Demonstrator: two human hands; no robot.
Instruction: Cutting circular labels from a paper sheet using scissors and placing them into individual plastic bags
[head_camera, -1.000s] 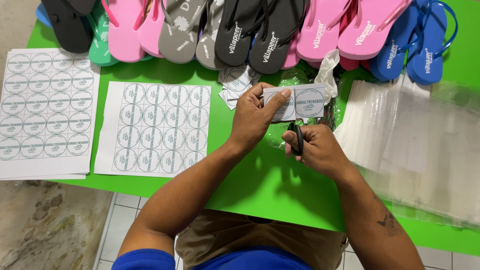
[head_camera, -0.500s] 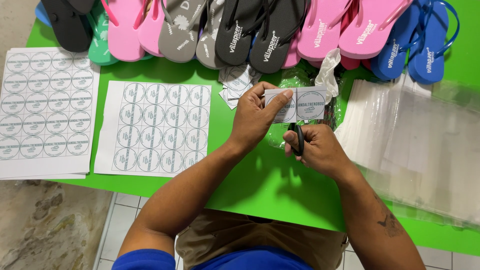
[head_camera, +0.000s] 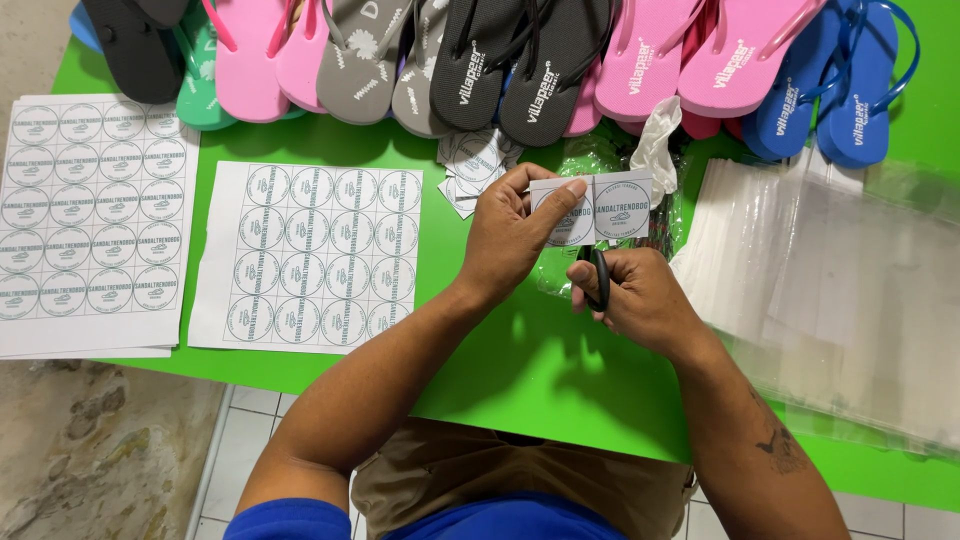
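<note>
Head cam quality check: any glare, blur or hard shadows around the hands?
Head view: sharp overall, even light; soft shadows under the left hand and right hand on the green table; faint sheen on the clear plastic bags; paper strip and scissors crisp.

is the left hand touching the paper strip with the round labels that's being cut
Touching. The head view shows the left hand pinching the paper strip, thumb lying across its left label, while the right hand works black scissors below it.

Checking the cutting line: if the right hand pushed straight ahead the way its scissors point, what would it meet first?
The paper strip held by the left hand, just ahead of the right hand; depth looks close.
</note>
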